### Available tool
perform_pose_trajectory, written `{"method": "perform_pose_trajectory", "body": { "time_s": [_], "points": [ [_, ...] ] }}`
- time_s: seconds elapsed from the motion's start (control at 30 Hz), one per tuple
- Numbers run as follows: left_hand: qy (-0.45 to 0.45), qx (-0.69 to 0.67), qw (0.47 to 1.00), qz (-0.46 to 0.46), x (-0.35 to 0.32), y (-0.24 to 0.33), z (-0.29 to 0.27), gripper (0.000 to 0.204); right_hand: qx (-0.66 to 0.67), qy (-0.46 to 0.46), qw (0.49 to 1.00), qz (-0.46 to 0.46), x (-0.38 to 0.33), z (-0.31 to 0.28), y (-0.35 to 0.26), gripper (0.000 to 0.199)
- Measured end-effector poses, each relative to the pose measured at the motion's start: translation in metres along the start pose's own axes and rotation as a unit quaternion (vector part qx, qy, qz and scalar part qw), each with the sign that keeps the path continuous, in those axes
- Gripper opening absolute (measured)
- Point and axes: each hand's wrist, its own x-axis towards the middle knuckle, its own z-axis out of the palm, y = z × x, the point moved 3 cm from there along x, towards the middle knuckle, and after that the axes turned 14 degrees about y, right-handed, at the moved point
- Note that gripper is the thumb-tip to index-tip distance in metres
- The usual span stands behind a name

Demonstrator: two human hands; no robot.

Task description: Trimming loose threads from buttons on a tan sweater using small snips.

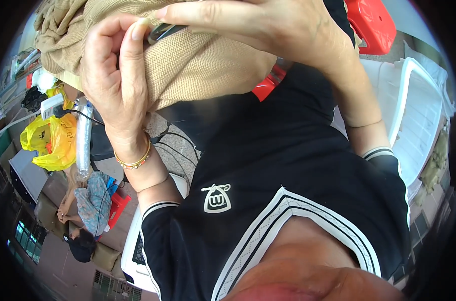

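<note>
A large piece of beige knitted fabric (208, 67) lies bunched across the top of the view, over my lap. My left hand (118, 75) is closed at its left part, thumb and forefinger pinching a bit of the knit. From the right my right hand (268, 25) reaches over the fabric, its fingers closed round a small dark, shiny metal tool (167, 33) that looks like thread snips. The tool's end lies right beside my left thumb tip. Most of its body is hidden under my right fingers, so its exact kind is not plain.
Red plastic stools (372, 27) stand at upper right and under the fabric. A white plastic bin (418, 115) is at my right. To my left are a yellow plastic bag (55, 143), a clear-wrapped roll (83, 145) and black cables (180, 150). Farther left, another person (93, 200) sits.
</note>
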Motion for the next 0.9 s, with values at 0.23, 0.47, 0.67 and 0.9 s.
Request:
{"method": "perform_pose_trajectory", "body": {
  "time_s": [0.23,0.47,0.67,0.9],
  "points": [
    [-0.012,0.013,0.999,-0.035,-0.003,-0.008,-0.004,0.01,-0.071,0.065,0.988,-0.124,-0.008,-0.001,-0.007,0.033],
    [0.165,-0.06,0.984,0.016,-0.001,-0.001,-0.017,0.01,0.135,0.286,0.947,0.049,-0.024,0.021,0.006,0.034],
    [0.079,0.059,0.985,-0.142,-0.037,-0.033,-0.083,0.03,0.29,0.034,0.878,0.379,-0.013,0.001,-0.013,0.046],
    [0.033,-0.014,0.964,-0.263,-0.066,-0.034,-0.091,0.022,0.283,-0.015,0.86,0.424,-0.018,0.008,-0.006,0.025]
  ]
}}
